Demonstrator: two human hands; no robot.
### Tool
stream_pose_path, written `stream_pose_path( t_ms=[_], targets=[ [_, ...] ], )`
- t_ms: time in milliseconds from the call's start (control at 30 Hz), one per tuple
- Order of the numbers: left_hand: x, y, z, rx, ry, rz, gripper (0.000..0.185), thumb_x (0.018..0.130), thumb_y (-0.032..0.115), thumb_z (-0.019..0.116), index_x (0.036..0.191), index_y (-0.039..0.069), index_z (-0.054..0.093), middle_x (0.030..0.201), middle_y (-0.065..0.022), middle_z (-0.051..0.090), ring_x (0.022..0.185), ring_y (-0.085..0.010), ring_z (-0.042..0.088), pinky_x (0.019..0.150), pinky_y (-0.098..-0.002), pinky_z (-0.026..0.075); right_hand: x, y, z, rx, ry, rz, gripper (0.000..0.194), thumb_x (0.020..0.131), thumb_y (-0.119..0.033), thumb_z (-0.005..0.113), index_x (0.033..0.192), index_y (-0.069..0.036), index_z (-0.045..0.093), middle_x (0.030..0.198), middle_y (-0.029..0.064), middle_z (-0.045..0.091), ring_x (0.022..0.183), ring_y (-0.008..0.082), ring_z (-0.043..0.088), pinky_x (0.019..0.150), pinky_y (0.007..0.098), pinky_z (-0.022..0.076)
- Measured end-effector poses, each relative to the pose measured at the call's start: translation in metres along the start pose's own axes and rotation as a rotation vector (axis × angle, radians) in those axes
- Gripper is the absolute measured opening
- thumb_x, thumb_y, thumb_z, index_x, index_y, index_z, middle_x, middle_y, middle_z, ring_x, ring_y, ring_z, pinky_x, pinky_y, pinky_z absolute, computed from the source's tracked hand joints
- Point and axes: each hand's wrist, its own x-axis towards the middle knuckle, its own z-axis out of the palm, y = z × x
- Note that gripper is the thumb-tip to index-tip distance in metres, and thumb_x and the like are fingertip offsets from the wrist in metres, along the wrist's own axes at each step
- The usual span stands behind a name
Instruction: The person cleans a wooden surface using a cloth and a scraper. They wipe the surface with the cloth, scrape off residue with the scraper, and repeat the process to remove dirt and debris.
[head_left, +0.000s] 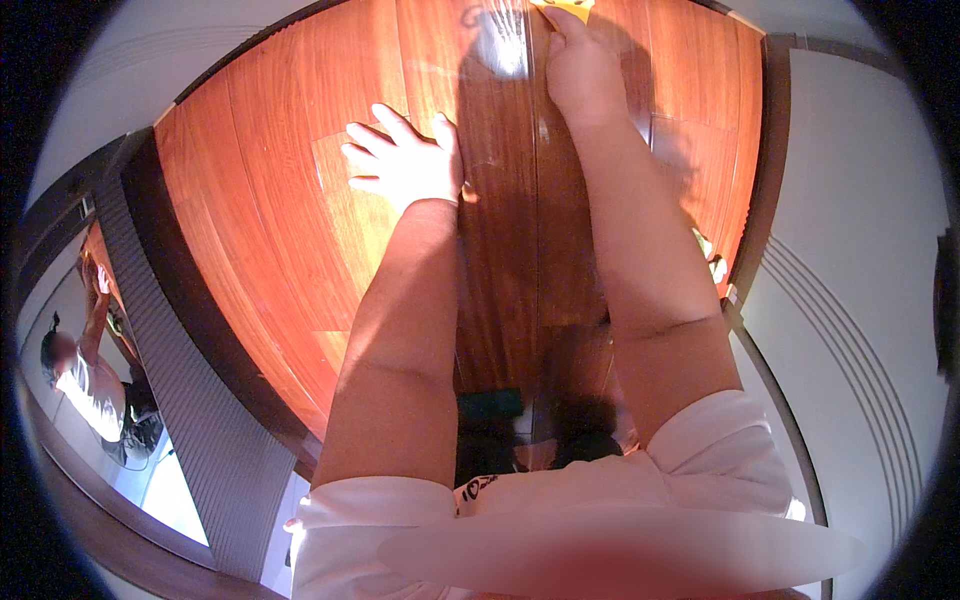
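Observation:
My left hand (412, 157) rests palm down on the glossy reddish wood-plank floor (285, 187), its fingers spread and nothing in them. Strong sunlight washes out its detail. Farther ahead, at the top edge of the view, my right hand (586, 71) grips a yellow cloth-like piece (576, 9) with dark marks on it. That piece is cut off by the frame, so its full shape is hidden. It appears to be pressed against the floor. Both arms reach forward, and my shadow falls between and ahead of them.
Dark baseboards (772, 150) edge the floor, with a grooved pale wall panel (847, 225) on the right. At left, a mirror (112, 360) beside a ribbed strip (180, 337) reflects a person. A green-white object (716, 262) lies partly behind my right arm.

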Motion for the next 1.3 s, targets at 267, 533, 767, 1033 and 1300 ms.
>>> stream_pose_path(
  t_ms=[267, 533, 767, 1033, 1300],
  targets=[
    [0.0, -0.001, -0.001, -0.012, 0.002, 0.007, 0.076, 0.081, 0.057, 0.037, 0.139, 0.011, 0.022, 0.143, -0.0232, 0.015, 0.131, -0.0424, 0.014, 0.098, -0.0639, 0.017, 0.011, 0.0, 0.011, -0.194, -0.274, 0.068, 0.025, 0.085, -0.02, 0.043, 0.086, -0.003, 0.061, 0.082, 0.0242, 0.06, 0.083, 0.0385, 0.058, 0.073, 0.0457, 0.0444],
    [0.0, 0.001, -0.01, 0.013, -0.083, -0.001, 0.074, 0.083, 0.055, 0.034, 0.14, 0.01, 0.018, 0.144, -0.0234, 0.011, 0.131, -0.0419, 0.012, 0.101, -0.0597, 0.015, 0.005, -0.005, 0.012, -0.095, -0.213, 0.057, 0.027, 0.084, -0.018, 0.039, 0.085, -0.001, 0.061, 0.084, 0.0242, 0.06, 0.085, 0.038, 0.058, 0.075, 0.0454, 0.0441],
    [0.001, 0.0, -0.004, 0.006, -0.03, 0.007, 0.074, 0.082, 0.054, 0.037, 0.14, 0.011, 0.02, 0.143, -0.0232, 0.014, 0.131, -0.042, 0.014, 0.099, -0.0627, 0.017, 0.019, -0.008, 0.006, -0.202, -0.466, 0.234, 0.029, 0.085, -0.016, 0.037, 0.09, 0.0, 0.061, 0.091, 0.0278, 0.058, 0.09, 0.0394, 0.057, 0.078, 0.0448, 0.0441],
    [0.001, 0.0, -0.002, 0.01, -0.014, -0.001, 0.074, 0.082, 0.056, 0.039, 0.139, 0.013, 0.021, 0.143, -0.0218, 0.015, 0.131, -0.0414, 0.014, 0.099, -0.0636, 0.018, -0.117, 0.031, -0.029, 0.011, -0.272, 0.105, 0.029, 0.084, -0.012, 0.049, 0.113, -0.017, 0.056, 0.094, 0.0256, 0.056, 0.087, 0.0429, 0.055, 0.076, 0.0463, 0.0466],
    [-0.001, 0.002, -0.008, -0.008, -0.035, -0.007, 0.074, 0.082, 0.055, 0.038, 0.139, 0.011, 0.023, 0.143, -0.0216, 0.016, 0.131, -0.0396, 0.014, 0.099, -0.0633, 0.017, -0.069, 0.035, -0.007, 0.042, -0.163, 0.092, 0.03, 0.085, -0.013, 0.05, 0.113, -0.019, 0.057, 0.096, 0.023, 0.058, 0.088, 0.0407, 0.056, 0.08, 0.0442, 0.0459]
  ],
)
